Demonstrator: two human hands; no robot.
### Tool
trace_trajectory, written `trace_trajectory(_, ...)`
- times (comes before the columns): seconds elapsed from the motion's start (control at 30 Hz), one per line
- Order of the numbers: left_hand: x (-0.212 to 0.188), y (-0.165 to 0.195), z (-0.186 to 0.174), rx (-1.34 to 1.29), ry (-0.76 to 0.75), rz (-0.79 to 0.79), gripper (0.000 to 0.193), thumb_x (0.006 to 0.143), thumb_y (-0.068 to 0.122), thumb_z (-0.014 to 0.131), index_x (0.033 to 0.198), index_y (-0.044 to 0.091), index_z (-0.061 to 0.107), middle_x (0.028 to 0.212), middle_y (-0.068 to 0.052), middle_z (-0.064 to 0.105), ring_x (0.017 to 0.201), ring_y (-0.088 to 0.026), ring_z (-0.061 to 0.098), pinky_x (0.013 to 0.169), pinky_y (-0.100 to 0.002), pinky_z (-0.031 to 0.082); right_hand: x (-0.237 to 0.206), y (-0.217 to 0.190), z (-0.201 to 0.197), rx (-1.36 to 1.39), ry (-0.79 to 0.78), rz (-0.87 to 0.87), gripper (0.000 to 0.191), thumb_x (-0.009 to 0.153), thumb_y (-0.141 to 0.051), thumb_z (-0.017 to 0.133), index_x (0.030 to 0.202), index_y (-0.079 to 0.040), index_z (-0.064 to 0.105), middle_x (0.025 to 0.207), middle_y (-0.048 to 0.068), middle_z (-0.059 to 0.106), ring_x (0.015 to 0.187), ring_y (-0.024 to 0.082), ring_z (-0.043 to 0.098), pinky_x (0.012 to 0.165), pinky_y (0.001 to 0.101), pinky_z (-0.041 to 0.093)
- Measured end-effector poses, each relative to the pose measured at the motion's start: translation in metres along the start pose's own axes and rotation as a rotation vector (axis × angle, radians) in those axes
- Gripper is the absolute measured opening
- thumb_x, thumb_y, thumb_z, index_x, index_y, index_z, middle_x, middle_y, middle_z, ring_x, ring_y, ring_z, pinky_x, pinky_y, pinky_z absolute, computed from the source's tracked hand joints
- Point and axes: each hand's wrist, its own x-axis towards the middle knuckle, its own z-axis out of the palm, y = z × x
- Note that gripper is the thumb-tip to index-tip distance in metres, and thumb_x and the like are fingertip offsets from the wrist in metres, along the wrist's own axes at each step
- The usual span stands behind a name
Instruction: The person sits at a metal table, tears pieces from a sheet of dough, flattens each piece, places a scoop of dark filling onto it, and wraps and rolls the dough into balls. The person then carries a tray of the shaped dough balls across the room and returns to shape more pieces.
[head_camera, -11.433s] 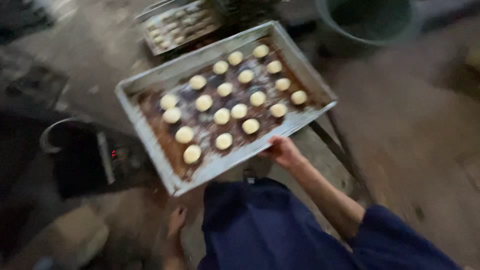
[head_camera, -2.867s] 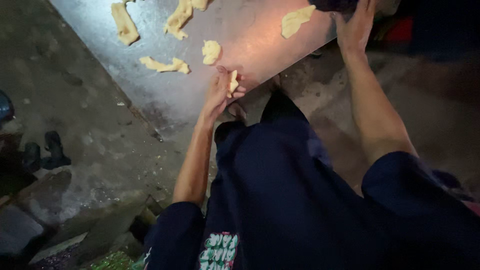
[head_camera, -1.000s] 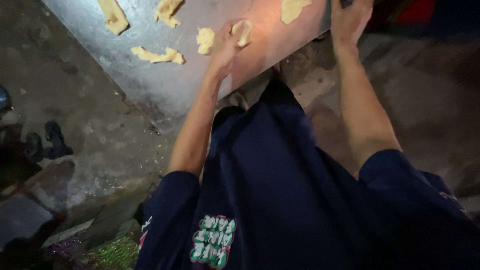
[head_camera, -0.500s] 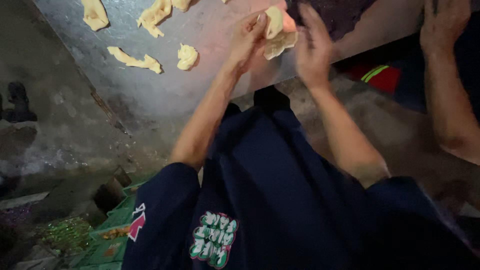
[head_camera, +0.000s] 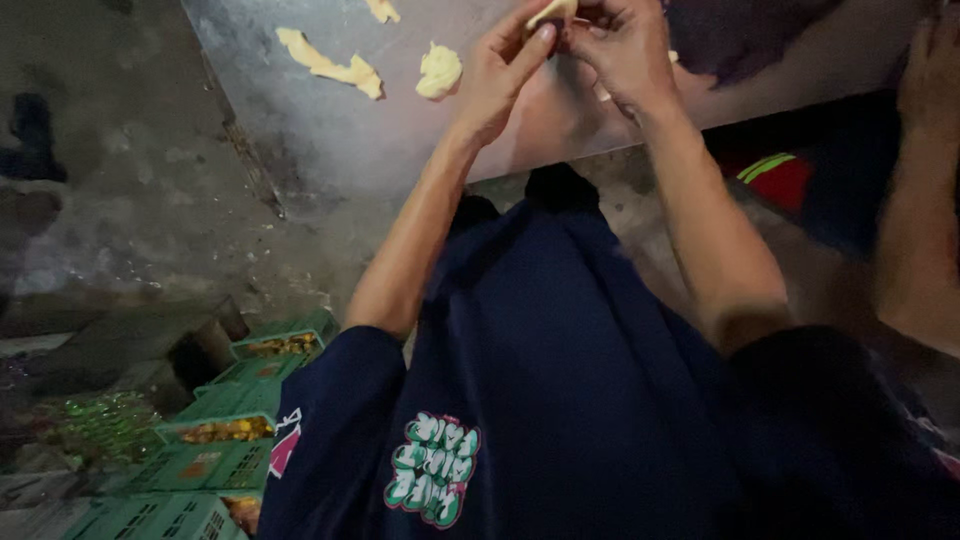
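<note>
Your left hand (head_camera: 500, 75) and right hand (head_camera: 625, 50) pinched dough piece (head_camera: 553, 10) together, top centre; dough lump (head_camera: 439, 72) lay on worktop (head_camera: 330, 140).

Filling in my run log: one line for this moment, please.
left hand + right hand: pinching pale yellow dough piece | over grey metal table
</note>
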Motion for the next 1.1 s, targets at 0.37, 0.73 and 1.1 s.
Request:
trace_trajectory(0.37,-0.04,0.03,-0.01,0.359,-0.098,0.092,0.048,0.106,0.014,0.073,0.149,0.011,0.054,0.118,-0.003,0.074,0.095,-0.01,0.073,0.08,-0.028,0.065,-0.029,-0.036,0.041,-0.103,0.047,0.113,0.023,0.112,0.004,0.065,0.135,0.003,0.066,0.121,0.008,0.072,0.108,0.017,0.073,0.096,0.0315,0.064)
trace_trajectory(0.73,-0.036,0.012,-0.008,0.221,0.178,-0.017,0.033,0.102,0.004,0.068,0.135,0.01,0.072,0.102,-0.002,0.073,0.079,-0.012,0.07,0.057,-0.033,0.061,-0.053,-0.014,0.054,-0.821,0.125,-0.446,0.034,0.096,0.012,0.083,0.125,-0.001,0.072,0.111,0.013,0.064,0.1,0.025,0.068,0.084,0.0355,0.058)
trace_trajectory(1.1,-0.041,-0.013,-0.018,1.065,0.128,0.289,0.044,0.097,0.002,0.074,0.139,0.014,0.066,0.095,-0.01,0.061,0.082,-0.019,0.062,0.073,-0.032,0.053,-0.017,0.027,0.036,-0.856,0.005,-0.332,0.026,0.086,0.008,0.073,0.111,0.003,0.068,0.116,0.024,0.06,0.097,0.033,0.067,0.082,0.0391,0.056)
